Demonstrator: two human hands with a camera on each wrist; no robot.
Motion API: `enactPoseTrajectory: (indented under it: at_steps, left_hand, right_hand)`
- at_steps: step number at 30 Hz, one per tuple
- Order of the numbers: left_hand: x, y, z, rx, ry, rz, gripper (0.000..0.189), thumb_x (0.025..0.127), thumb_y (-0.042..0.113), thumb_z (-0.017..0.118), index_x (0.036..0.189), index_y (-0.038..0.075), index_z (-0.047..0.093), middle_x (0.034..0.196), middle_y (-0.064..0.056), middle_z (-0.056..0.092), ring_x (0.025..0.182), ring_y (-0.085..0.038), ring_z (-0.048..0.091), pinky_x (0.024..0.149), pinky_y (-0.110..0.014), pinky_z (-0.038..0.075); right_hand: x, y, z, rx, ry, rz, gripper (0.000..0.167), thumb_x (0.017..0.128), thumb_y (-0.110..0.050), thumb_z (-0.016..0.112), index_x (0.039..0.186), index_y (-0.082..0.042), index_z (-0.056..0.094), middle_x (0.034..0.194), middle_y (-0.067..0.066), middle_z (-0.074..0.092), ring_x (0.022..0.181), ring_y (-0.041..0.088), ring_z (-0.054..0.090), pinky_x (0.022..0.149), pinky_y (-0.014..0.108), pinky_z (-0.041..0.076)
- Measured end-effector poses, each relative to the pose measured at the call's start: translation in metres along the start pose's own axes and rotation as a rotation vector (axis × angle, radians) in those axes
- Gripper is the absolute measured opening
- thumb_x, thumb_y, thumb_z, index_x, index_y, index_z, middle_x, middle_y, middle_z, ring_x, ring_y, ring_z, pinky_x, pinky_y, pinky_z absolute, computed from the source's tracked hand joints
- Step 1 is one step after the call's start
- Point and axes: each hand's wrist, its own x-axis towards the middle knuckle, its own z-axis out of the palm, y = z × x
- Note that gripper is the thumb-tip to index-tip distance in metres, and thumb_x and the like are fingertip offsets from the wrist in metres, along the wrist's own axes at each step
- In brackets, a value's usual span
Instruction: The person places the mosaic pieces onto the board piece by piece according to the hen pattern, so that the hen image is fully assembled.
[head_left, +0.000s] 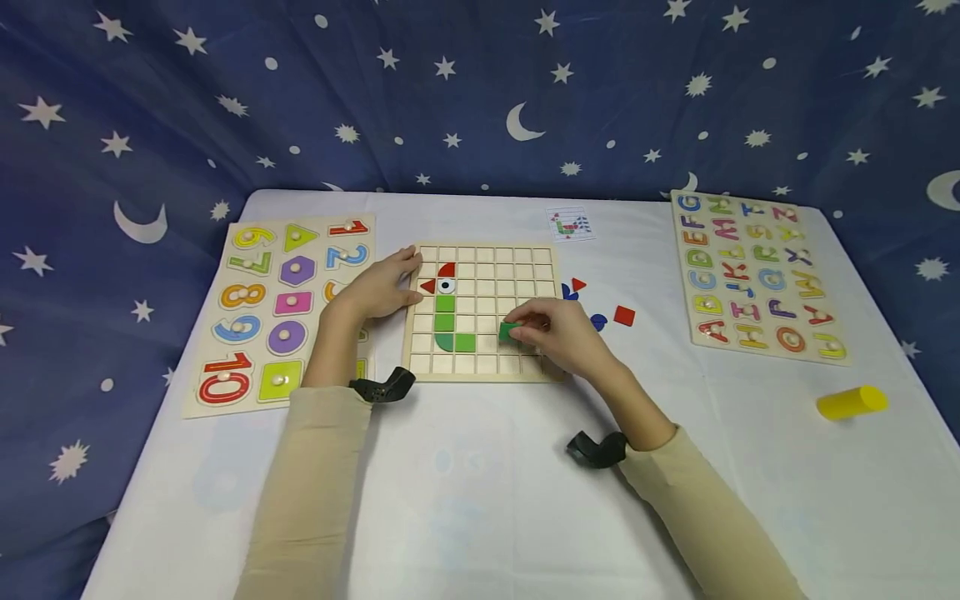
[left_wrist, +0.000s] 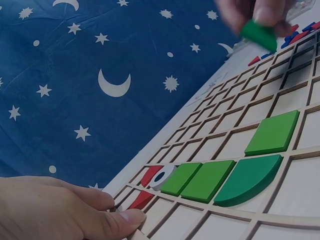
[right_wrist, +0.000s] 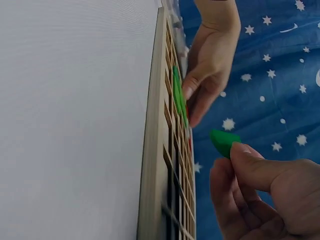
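Note:
A wooden grid board (head_left: 480, 378) lies on the table. Near its left column stand a red quarter-round piece (head_left: 447, 270), a red triangle (head_left: 428, 286), a white eye piece (head_left: 446, 286), green squares (head_left: 445, 322) and a dark green quarter-round (head_left: 445, 342). My left hand (head_left: 378, 285) rests at the board's left edge, thumb on the rim and fingers stretched toward the upper corner. Over the board's right half, my right hand (head_left: 558, 332) pinches a green piece (right_wrist: 224, 142) with a curved side between thumb and fingertips, held above the grid in the left wrist view.
Red and blue pieces (head_left: 598, 322) lie right of the board, with a red square (head_left: 624, 316) beside them. A small picture card (head_left: 571, 224) is behind it. A number puzzle (head_left: 255, 314) sits left, a letter puzzle (head_left: 757, 279) right, and a yellow cylinder (head_left: 851, 403) lies nearer.

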Motion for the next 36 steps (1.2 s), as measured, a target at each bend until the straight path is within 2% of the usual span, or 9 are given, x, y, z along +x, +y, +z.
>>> enactPoseTrajectory:
  at_steps: [5, 11, 26, 31, 36]
  left_hand:
    - [0.001, -0.002, 0.001, -0.015, 0.008, -0.004, 0.071, 0.091, 0.022, 0.064, 0.151, 0.012, 0.027, 0.161, 0.000, 0.010, 0.149, -0.022, 0.007, 0.121, -0.043, 0.013]
    - [0.002, -0.002, 0.001, 0.001, 0.006, -0.009, 0.072, 0.091, 0.023, 0.064, 0.151, 0.013, 0.026, 0.161, 0.000, 0.010, 0.149, -0.023, 0.007, 0.121, -0.043, 0.013]
    - [-0.001, 0.001, 0.000, 0.007, 0.003, -0.005, 0.071, 0.091, 0.021, 0.063, 0.151, 0.010, 0.026, 0.161, -0.002, 0.010, 0.149, -0.024, 0.008, 0.121, -0.044, 0.013]
    - [0.000, 0.001, 0.000, 0.012, 0.002, -0.007, 0.072, 0.091, 0.022, 0.063, 0.151, 0.011, 0.026, 0.161, -0.001, 0.009, 0.149, -0.024, 0.007, 0.121, -0.044, 0.013]
    - [0.000, 0.001, -0.001, 0.013, 0.002, -0.012, 0.072, 0.091, 0.022, 0.064, 0.151, 0.011, 0.026, 0.161, -0.001, 0.009, 0.149, -0.024, 0.007, 0.121, -0.044, 0.013]
  right_hand:
    - [0.016, -0.007, 0.017, -0.010, -0.039, -0.003, 0.013, 0.084, -0.022, 0.073, 0.095, -0.015, 0.073, 0.079, -0.002, 0.066, 0.073, 0.013, 0.056, 0.065, 0.024, 0.048]
    - [0.015, -0.007, 0.028, -0.078, -0.034, 0.005, 0.012, 0.084, -0.025, 0.072, 0.093, -0.017, 0.073, 0.076, -0.004, 0.066, 0.069, 0.013, 0.055, 0.062, 0.023, 0.045]
    - [0.012, -0.006, 0.036, -0.179, 0.022, -0.046, 0.019, 0.083, -0.025, 0.074, 0.100, -0.017, 0.075, 0.089, -0.003, 0.065, 0.073, 0.014, 0.052, 0.060, 0.024, 0.042]
    - [0.011, -0.006, 0.039, -0.202, 0.040, -0.042, 0.023, 0.082, -0.027, 0.075, 0.103, -0.021, 0.076, 0.097, -0.002, 0.065, 0.078, 0.013, 0.055, 0.062, 0.024, 0.044]
    - [0.010, -0.006, 0.041, -0.219, 0.062, -0.054, 0.023, 0.081, -0.029, 0.075, 0.103, -0.021, 0.076, 0.097, -0.001, 0.064, 0.080, 0.014, 0.058, 0.062, 0.025, 0.044]
